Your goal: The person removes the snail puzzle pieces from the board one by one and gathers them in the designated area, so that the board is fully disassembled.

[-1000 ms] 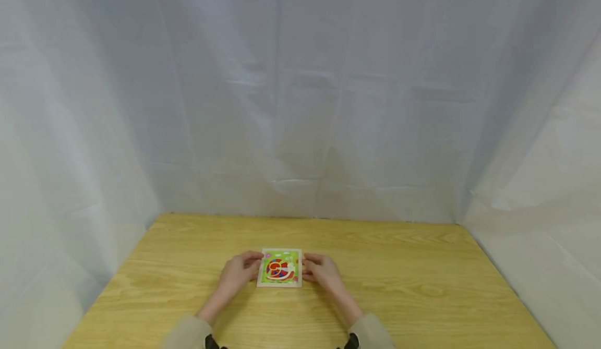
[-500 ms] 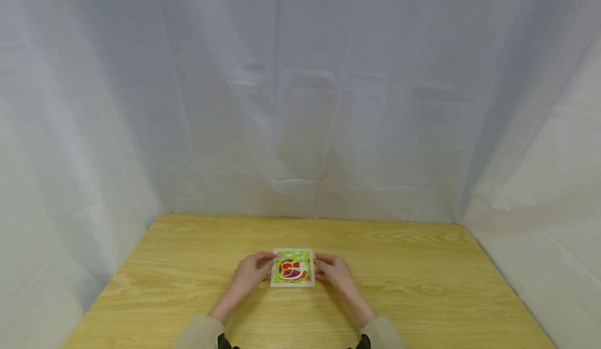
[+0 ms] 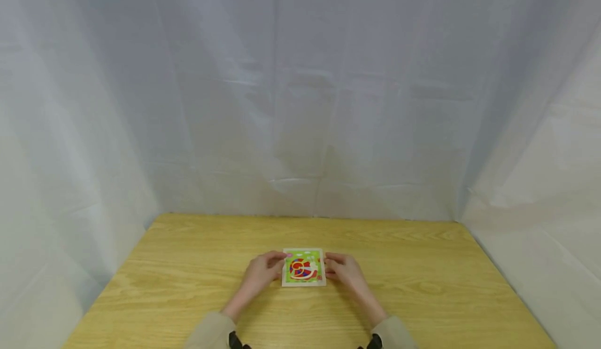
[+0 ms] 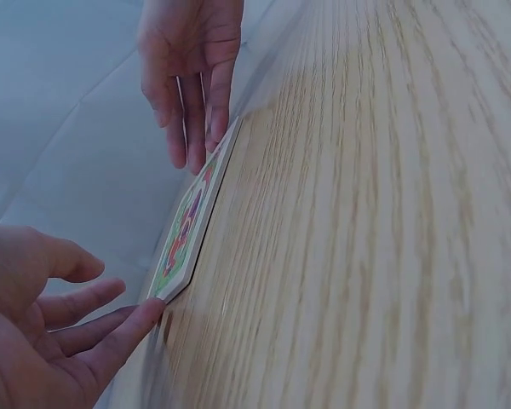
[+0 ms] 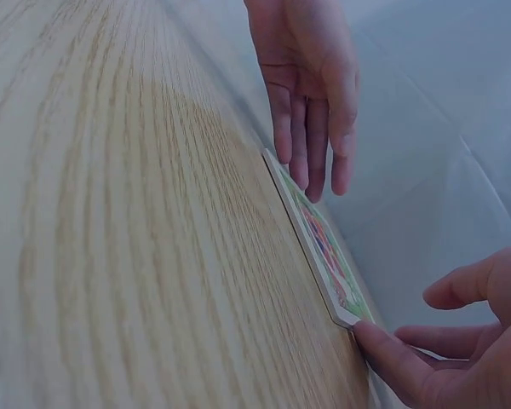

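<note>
A small square puzzle board (image 3: 303, 282) with a pale wooden border and a red, blue and white snail on green lies flat on the wooden table. At its left edge is my left hand (image 3: 261, 273), fingers extended and relaxed. Opposite it, my right hand (image 3: 348, 273) has its fingertips at the right edge. In the left wrist view, a nearly straight left finger (image 4: 132, 334) touches the board's near corner, thumb apart from it. The right wrist view likewise has a right fingertip (image 5: 370, 335) against a corner of the board, with the thumb raised away.
The wood-grain table (image 3: 422, 281) spreads out around both hands. White sheeting (image 3: 300, 130) hangs behind the table and along its left and right sides. Beige sleeves (image 3: 211, 331) and black wrist straps show at the bottom of the head view.
The puzzle board has slid to the right across the table, with both hands moving along at its sides. Their finger positions look the same.
</note>
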